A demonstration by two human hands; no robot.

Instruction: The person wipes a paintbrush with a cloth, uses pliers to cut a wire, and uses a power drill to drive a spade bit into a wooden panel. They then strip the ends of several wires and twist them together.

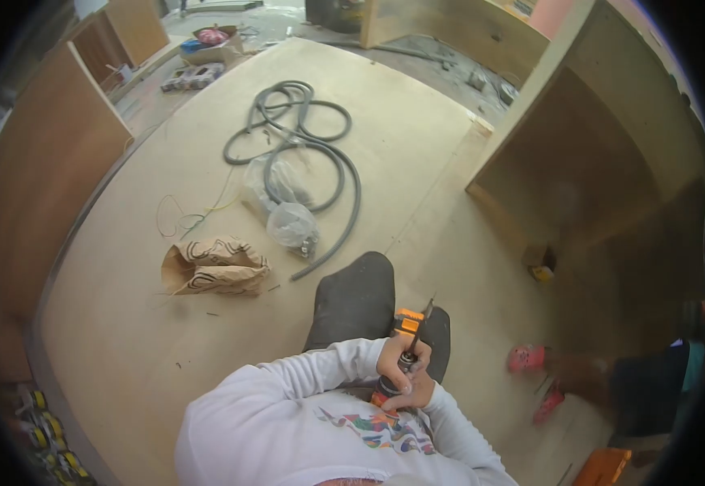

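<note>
An orange and black cordless drill (381,398) is held close against my body, over my lap. My left hand (393,360) is closed around its chuck end. My right hand (415,392) grips the body just below, and the two hands nearly touch. A long thin bit (428,309) points up and forward past my fingers, between my knees. The orange block (407,321) just beyond my left hand looks like the drill's battery. My palms hide much of the tool.
A grey hose (356,194) lies coiled on the plywood floor, by a clear plastic bag (291,225) of small hardware. A brown paper bag (223,271) stands left. Wooden panels (595,154) rise at both sides. Another person's pink shoe (526,358) is at right.
</note>
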